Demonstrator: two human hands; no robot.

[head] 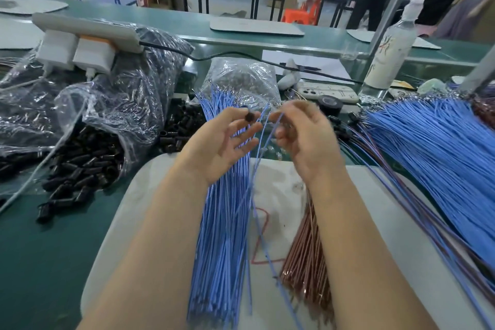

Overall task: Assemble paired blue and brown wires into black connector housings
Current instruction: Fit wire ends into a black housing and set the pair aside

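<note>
Hands meet above the middle of the work mat (pixel 388 236): the left hand (pixel 225 144) pinches one black connector housing (pixel 250 117) between thumb and forefinger, its other fingers spread, while the right hand (pixel 305 136) pinches the upper end of a loose blue wire (pixel 276 122) just beside that housing; blur hides whether a brown wire is held with it. No wire looks seated in this housing yet, so I judge this pair barely begun. Beneath the hands lie one bundle of blue wires (pixel 222 236) and one bundle of brown wires (pixel 305 265), both too thick to count. To the right, blue-and-brown strands (pixel 417 211) trail from a few small black housings (pixel 341 126), probably finished pieces, beside one far larger fan of blue wires (pixel 442 147). Left on the bench (pixel 40 262), loose housings (pixel 80 166) spill from one plastic bag (pixel 120 104) in a heap past counting, so by my reckoning most of the work is left.
</note>
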